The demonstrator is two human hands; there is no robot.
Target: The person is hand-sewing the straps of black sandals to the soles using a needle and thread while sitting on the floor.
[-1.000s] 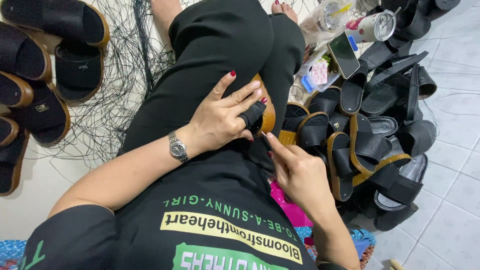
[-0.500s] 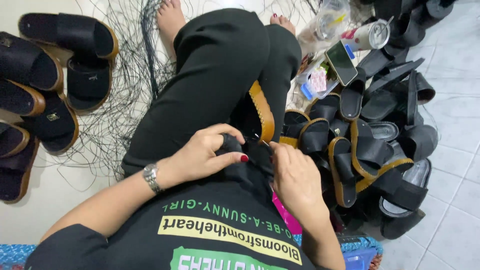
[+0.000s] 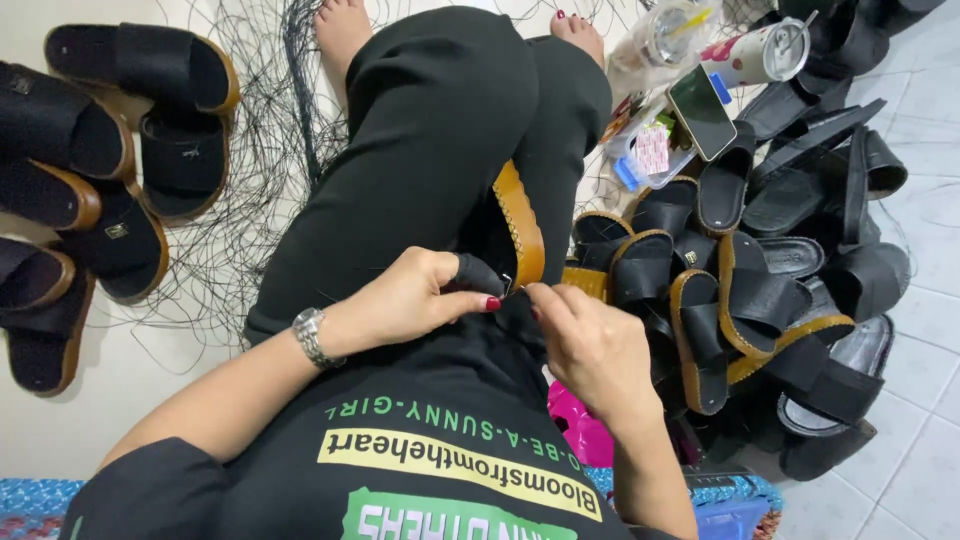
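I sit on the floor with my legs stretched out, and a black sandal with a tan stitched sole edge (image 3: 522, 222) stands on its side in my lap. My left hand (image 3: 415, 297) grips the sandal's black strap end, thumb and fingers pinched. My right hand (image 3: 585, 338) pinches at the sole's near end, fingertips almost meeting those of the left hand. Whatever sits between the right fingertips is too small to make out.
Several finished black sandals (image 3: 110, 180) lie at my left. A heap of black and tan sandals and straps (image 3: 770, 300) lies at my right. Loose black thread (image 3: 260, 150) covers the floor. A phone (image 3: 700, 112), two cups (image 3: 755, 52) and a small clear box (image 3: 648, 150) sit ahead right.
My left hand slid from the top of the sandal down to its near end. The sandal turned more upright on its side, and both hands came together at its edge.
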